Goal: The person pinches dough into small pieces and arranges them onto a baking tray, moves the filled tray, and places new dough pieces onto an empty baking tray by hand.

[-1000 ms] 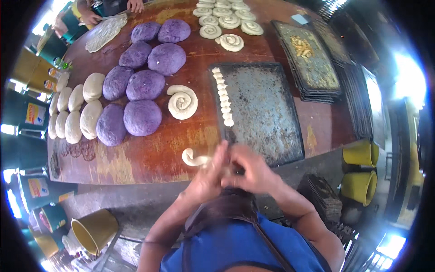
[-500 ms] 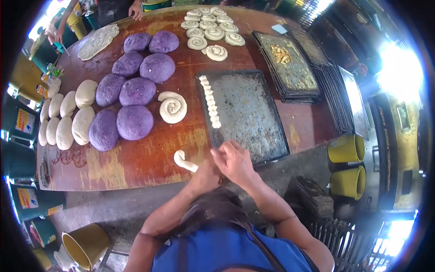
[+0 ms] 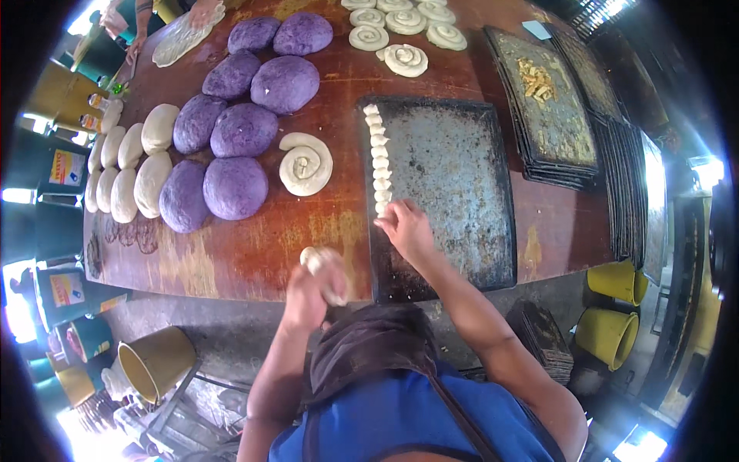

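My left hand (image 3: 314, 291), partly blurred, is closed around a rope of pale dough (image 3: 309, 256) above the table's front edge; one rounded end sticks out past the fingers. On the dark baking tray (image 3: 446, 169), my right hand (image 3: 409, 232) pinches at the near end of a row of small dough pieces (image 3: 381, 162). Its fingertips meet a small piece there, partly hidden by the fingers. The row runs along the tray's left side. Left of the tray, a large pale dough coil (image 3: 306, 165) lies flat on the wooden table.
Purple dough balls (image 3: 235, 189) and pale oval doughs (image 3: 154, 177) fill the table's left. More coils (image 3: 404, 60) lie at the back. Stacked trays (image 3: 570, 146) stand right, scraps on top. Another person's hand (image 3: 204, 11) touches a flat dough sheet (image 3: 181, 45). Yellow buckets (image 3: 608, 335) are below.
My right hand has moved away from my left, forward to the near end of the row. The dough rope's end lay on the table and is now in my left hand. The view has shifted.
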A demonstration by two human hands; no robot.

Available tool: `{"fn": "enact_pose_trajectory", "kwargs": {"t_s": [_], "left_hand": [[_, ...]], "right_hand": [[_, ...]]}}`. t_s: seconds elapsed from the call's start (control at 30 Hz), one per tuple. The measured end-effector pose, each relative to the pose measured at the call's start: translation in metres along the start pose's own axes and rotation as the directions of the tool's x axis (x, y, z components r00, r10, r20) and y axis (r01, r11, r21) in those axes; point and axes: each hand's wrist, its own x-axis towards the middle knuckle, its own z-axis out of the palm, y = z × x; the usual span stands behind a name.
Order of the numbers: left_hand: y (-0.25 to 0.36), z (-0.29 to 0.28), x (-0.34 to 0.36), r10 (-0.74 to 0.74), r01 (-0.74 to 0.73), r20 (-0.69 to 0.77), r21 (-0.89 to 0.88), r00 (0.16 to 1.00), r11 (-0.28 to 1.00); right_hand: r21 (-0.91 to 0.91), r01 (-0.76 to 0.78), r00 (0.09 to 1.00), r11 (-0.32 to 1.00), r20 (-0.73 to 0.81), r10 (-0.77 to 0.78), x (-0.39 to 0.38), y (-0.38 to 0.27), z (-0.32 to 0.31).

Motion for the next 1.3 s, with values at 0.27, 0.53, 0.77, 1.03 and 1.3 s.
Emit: {"fn": "enact_pose_trajectory", "kwargs": {"t_s": [0.27, 0.53, 0.77, 1.03, 1.3], "left_hand": [[0.004, 0.014, -0.041, 0.224, -0.511, 0.459, 0.786, 0.860, 0.349], [-0.011, 0.014, -0.035, -0.261, 0.221, 0.214, 0.192, 0.941, 0.956], [0.004, 0.028, -0.024, -0.282, 0.039, 0.234, 0.703, 0.930, 0.710], [-0.001, -0.007, -0.009, -0.183, 0.195, -0.068, 0.309, 0.981, 0.931], [-0.024, -0.037, 0.026, 0.019, 0.055, -0.327, 0.213, 0.945, 0.976]], "right_hand": [[0.325, 0.167, 0.934, 0.931, 0.252, -0.255, -0.084, -0.157, -0.081], [0.077, 0.122, 0.963, 0.990, -0.252, -0.099, -0.105, -0.163, -0.032], [0.165, 0.043, 0.999, 0.985, 0.015, -0.046, -0.061, -0.139, -0.046], [0.157, -0.063, 0.998, 0.986, 0.037, 0.057, -0.026, -0.028, -0.025], [-0.047, -0.107, 0.990, 0.993, 0.088, 0.111, -0.017, -0.031, -0.008]]}}
